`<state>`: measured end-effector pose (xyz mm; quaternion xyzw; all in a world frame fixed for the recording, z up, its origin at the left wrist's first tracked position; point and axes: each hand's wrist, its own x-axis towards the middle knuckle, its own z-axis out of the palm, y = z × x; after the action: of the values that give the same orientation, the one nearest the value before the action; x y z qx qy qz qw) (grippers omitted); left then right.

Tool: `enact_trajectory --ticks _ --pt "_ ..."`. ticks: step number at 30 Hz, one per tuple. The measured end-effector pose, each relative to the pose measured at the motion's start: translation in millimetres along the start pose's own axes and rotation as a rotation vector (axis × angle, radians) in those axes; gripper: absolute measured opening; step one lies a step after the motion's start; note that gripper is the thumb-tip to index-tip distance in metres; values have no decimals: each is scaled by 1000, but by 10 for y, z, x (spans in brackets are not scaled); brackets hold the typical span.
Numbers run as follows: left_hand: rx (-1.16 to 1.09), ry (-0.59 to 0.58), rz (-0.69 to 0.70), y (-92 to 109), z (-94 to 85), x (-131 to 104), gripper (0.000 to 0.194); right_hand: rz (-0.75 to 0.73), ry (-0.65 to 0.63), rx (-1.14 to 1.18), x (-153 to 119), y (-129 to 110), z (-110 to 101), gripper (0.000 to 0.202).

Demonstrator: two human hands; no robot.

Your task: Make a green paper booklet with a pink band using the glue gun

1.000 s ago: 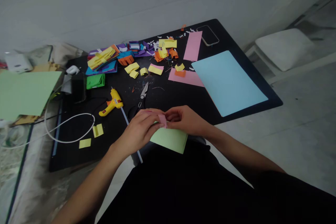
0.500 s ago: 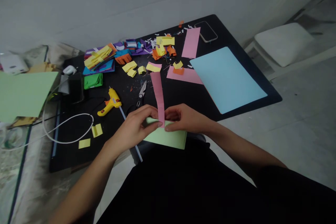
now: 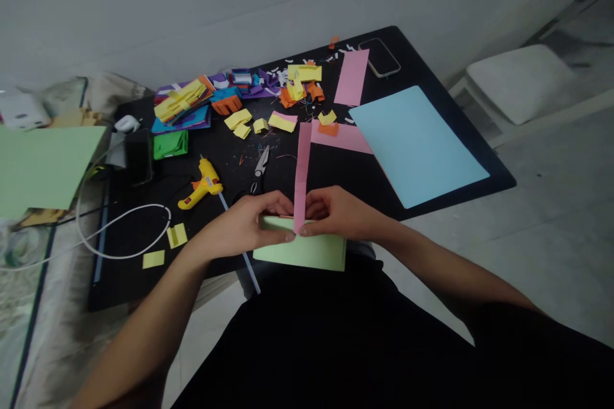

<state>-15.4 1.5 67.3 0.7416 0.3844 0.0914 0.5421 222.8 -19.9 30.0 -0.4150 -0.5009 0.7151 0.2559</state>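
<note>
A folded light-green paper [image 3: 307,254] is held at the table's near edge, close to my body. A long pink paper strip [image 3: 302,166] crosses its upper edge and points away from me. My left hand [image 3: 249,223] grips the green paper on the left, thumb on top and fingers curled behind. My right hand [image 3: 333,212] pinches the strip's near end against the green paper, thumb in front. The fingertips behind the paper are partly hidden. Just beyond my left hand lie scissors [image 3: 260,166] with dark handles.
Left on the black table [image 3: 220,172] are a yellow glue gun [image 3: 205,185] with a long glue stick, and a white cable [image 3: 127,257]. Folded coloured papers [image 3: 182,102] and scraps cover the back. To the right lie a blue sheet [image 3: 417,147], pink pieces [image 3: 352,77] and a phone [image 3: 380,57].
The pink strip has swung from leaning left to nearly upright, its far end moving right. My left thumb has shifted off the strip's end, and more green paper shows.
</note>
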Motion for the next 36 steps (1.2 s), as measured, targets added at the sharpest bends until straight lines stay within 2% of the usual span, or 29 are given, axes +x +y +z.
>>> enact_trajectory --ticks 5,15,28,32,36 --pt "-33 78 -11 -15 67 12 25 -25 -24 -14 -24 -65 -45 32" --pt "-136 228 -11 -30 196 -24 24 -82 179 -226 -177 -126 31 27" --pt "-161 203 -23 -29 203 -28 15 -70 189 -120 -128 -82 78 21" --pt "-134 135 -36 -34 180 -47 17 -87 180 -165 -140 -73 97 19" --pt "-67 185 43 -15 142 -94 16 -178 259 -261 -198 -110 143 24"
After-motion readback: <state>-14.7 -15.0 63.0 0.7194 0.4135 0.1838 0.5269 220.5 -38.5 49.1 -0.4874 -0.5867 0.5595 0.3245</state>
